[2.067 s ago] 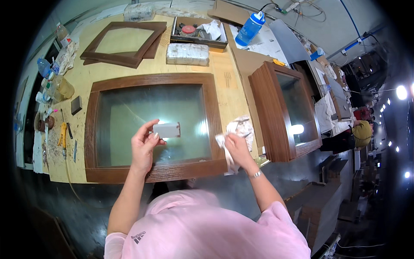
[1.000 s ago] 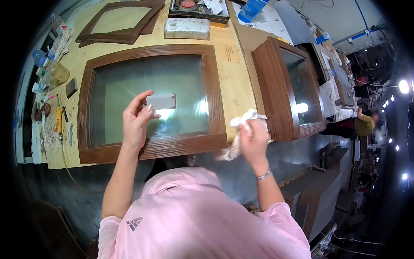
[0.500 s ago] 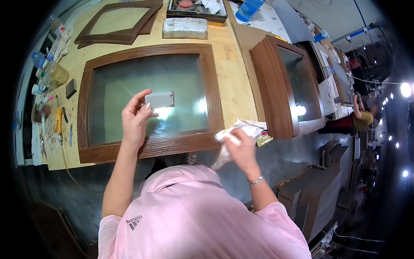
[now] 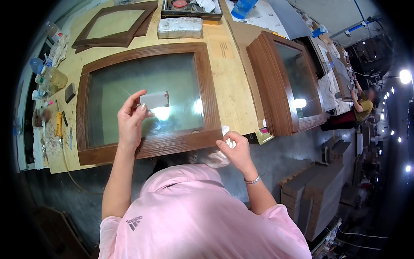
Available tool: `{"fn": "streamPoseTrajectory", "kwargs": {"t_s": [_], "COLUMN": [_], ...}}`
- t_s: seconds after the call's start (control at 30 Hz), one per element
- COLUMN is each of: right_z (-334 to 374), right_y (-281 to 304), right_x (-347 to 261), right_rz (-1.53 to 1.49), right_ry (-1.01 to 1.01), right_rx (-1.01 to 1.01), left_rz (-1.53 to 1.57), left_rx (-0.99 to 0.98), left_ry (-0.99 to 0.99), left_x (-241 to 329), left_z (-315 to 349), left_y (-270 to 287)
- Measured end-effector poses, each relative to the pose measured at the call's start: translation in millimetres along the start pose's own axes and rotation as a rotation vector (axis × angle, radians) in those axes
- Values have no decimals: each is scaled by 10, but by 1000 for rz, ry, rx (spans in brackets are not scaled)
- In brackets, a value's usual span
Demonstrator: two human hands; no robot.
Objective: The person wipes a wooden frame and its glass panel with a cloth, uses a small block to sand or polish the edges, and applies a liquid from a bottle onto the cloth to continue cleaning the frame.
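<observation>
A brown wooden frame (image 4: 210, 93) with a glass pane (image 4: 114, 97) lies flat on the workbench in front of me. Between thumb and fingers, my left hand (image 4: 130, 123) pinches a small flat grey plate (image 4: 156, 99) with brown stains along one edge. It is held above the pane; I cannot tell whether it is a scraper blade or a card. My right hand (image 4: 238, 154) grips a crumpled white cloth (image 4: 218, 159) at the frame's near right corner. Part of the cloth hangs below the bench edge.
To the right stands a stack of similar glazed frames (image 4: 271, 86). Loose brown frames (image 4: 82, 39), a whitish wrapped block (image 4: 180, 28) and a tray (image 4: 211, 16) lie at the back. Bottles (image 4: 56, 78) and a yellow-handled tool (image 4: 59, 125) line the left side. A co-worker (image 4: 363, 108) stands far right.
My right hand has moved down and left with the cloth, to the frame's near corner. The left hand keeps the small plate over the glass. The co-worker's arms have shifted.
</observation>
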State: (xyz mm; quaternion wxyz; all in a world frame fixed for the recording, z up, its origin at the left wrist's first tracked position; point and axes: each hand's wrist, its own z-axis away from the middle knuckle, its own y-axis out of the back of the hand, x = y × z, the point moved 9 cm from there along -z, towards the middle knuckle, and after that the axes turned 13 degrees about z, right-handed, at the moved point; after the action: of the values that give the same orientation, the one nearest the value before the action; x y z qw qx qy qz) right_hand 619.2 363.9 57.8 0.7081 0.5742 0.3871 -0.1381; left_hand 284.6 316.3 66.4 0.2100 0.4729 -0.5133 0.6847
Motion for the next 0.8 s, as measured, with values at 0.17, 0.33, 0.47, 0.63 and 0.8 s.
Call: {"fn": "streamPoseTrajectory", "kwargs": {"t_s": [0.17,0.33,0.47,0.63,0.8], "right_z": [-79,-107,-137,-210,-234], "right_y": [-89,-144,-151,-175,-150], "right_x": [88,124,98,154,231], "right_rz": [-144,-236,-280,-362,-375], "right_ry": [-69,-200,-192,-118,-140], "right_rx": [-140,-292,-295,-261,-312], "left_rz": [11,-10,-60,-21,52], "left_rx": [-6,-6,-36,-26,-27], "left_ry": [4,5,0,-24,3], "left_x": [5,-2,-56,-40,-93], "left_z": [-4,-3,-22,-48,-68], "left_y": [-39,-64,-75,-85,-110]}}
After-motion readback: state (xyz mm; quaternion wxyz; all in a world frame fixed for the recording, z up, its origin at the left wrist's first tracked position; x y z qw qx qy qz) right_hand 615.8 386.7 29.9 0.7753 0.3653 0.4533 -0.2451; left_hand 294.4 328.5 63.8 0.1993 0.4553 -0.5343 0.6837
